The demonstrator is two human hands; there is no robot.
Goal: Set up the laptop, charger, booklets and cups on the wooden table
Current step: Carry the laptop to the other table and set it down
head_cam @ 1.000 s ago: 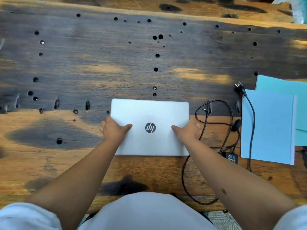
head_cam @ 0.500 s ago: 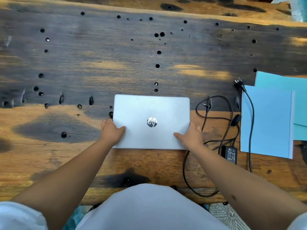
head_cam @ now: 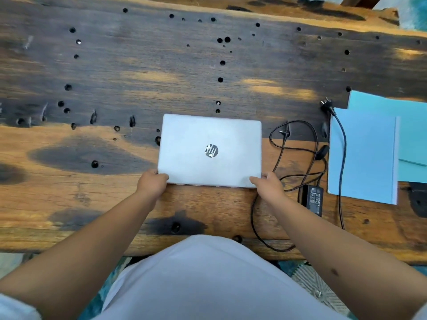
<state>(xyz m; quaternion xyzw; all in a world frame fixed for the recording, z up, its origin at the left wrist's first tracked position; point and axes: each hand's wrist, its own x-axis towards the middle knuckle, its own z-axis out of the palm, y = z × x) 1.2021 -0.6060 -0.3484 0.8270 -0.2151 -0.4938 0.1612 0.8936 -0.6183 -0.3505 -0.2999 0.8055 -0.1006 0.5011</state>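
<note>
A closed silver laptop (head_cam: 208, 135) lies flat in the middle of the wooden table (head_cam: 115, 65), logo up. My left hand (head_cam: 151, 183) grips its near left corner, thumb on the lid. My right hand (head_cam: 269, 184) grips its near right corner the same way. To the right lies the black charger brick (head_cam: 314, 199) with its tangled cable (head_cam: 298, 148) and plug (head_cam: 326, 105). Further right rest a light blue booklet (head_cam: 362, 155) and a teal booklet (head_cam: 411, 125) partly under it. No cups are in view.
The table top is dark, worn and dotted with holes. Part of the charger cable hangs in a loop over the near table edge (head_cam: 272, 248). One strand of cable crosses the light blue booklet.
Both hands have slid from the middle of the lid back to the laptop's near corners. The laptop sits a little farther from the table's near edge than before.
</note>
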